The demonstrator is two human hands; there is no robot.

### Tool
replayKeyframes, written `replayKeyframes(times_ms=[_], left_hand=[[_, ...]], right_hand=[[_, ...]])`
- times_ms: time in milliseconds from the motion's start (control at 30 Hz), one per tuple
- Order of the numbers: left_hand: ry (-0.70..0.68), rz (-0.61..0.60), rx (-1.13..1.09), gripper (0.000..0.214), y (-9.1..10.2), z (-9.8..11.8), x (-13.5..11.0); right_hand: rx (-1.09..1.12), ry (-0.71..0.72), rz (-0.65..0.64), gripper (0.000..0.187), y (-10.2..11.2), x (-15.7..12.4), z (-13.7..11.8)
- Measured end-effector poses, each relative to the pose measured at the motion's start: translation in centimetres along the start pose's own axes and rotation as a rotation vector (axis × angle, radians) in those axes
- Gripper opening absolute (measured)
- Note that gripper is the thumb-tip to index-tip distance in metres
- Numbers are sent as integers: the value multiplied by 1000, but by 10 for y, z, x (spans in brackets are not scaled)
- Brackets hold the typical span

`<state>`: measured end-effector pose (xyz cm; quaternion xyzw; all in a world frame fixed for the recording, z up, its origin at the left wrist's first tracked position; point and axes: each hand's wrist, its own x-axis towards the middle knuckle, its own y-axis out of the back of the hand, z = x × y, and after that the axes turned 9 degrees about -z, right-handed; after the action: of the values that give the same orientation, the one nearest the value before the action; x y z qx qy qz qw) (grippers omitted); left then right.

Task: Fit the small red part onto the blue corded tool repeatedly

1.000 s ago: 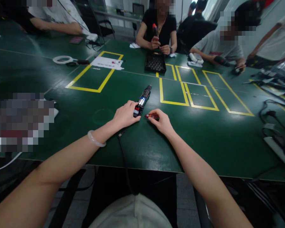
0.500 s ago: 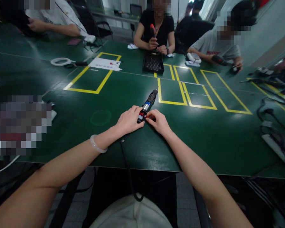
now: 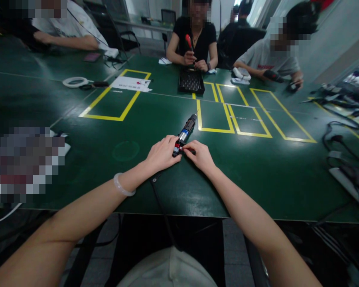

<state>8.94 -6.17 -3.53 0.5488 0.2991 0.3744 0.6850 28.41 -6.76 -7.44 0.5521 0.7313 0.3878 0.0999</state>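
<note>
An electric screwdriver with its inside exposed lies slantwise on the green table, its thin bit end pointing away from me. A blue and silver motor and red parts show in its open body. My left hand is wrapped round the near end from the left, fingers over the top and thumb in front. From the right, my right hand pinches with thumb and forefinger at the red part of the body. What the pinch holds is too small to make out.
Yellow tape frames mark the table. A black tray stands by a co-worker holding a red-handled tool. Another co-worker on the right holds a dark power tool. Paper and a white ring lie left; cables right.
My right fingertips have moved slightly left, closer against the screwdriver's body, and less red shows between the fingers. My left hand stays on the screwdriver. The whole view has shifted slightly.
</note>
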Motion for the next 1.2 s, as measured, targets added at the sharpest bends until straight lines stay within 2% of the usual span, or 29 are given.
replayKeyframes(times_ms=[267, 433, 600, 733, 1033, 1200], left_hand=[[84, 28, 123, 49, -1, 3, 7], [86, 33, 222, 47, 2, 0, 6], [107, 59, 343, 52, 4, -13, 5], [197, 54, 331, 54, 9, -47, 4], [531, 51, 219, 57, 35, -163, -4], [681, 76, 164, 59, 48, -204, -17]], right_hand=[[6, 15, -8, 14, -1, 0, -2], [95, 37, -67, 19, -1, -2, -3], [141, 14, -60, 19, 1, -2, 2], [144, -1, -40, 18, 2, -2, 5], [118, 4, -49, 13, 2, -1, 5], [112, -8, -54, 12, 2, -2, 6]])
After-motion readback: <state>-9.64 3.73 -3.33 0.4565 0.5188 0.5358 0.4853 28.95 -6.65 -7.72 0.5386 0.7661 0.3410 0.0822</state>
